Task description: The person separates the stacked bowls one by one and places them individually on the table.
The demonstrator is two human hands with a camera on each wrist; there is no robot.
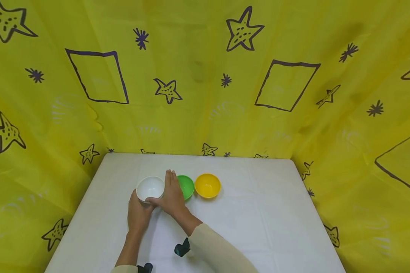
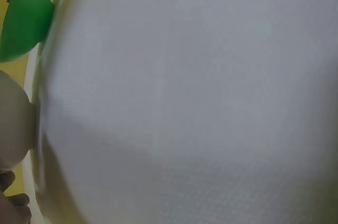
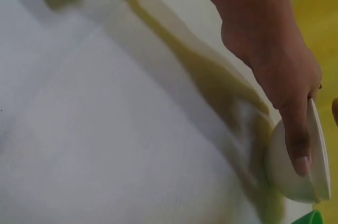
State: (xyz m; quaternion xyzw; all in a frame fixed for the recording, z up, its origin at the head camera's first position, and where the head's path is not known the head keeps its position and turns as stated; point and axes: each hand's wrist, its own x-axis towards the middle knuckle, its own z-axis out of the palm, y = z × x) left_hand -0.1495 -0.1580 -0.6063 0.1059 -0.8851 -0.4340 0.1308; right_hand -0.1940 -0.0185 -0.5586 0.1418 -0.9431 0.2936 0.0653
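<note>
In the head view a white bowl (image 1: 150,187) stands upright at the left of a row. My left hand (image 1: 138,213) grips it from the near left; the right wrist view shows that hand's thumb (image 3: 300,150) along the outer wall. My right hand (image 1: 171,195) lies at the bowl's right side, fingers straight and pointing away, the thumb reaching across at the near rim. Right of that hand sits a green bowl (image 1: 187,187), partly hidden behind it. Beside the green one is a yellow bowl (image 1: 208,185).
The bowls are on a table with a white cover (image 1: 259,220). A yellow curtain (image 1: 198,117) with drawn stars and frames hangs around its back and sides. Dark camera mounts (image 1: 182,247) show at both wrists.
</note>
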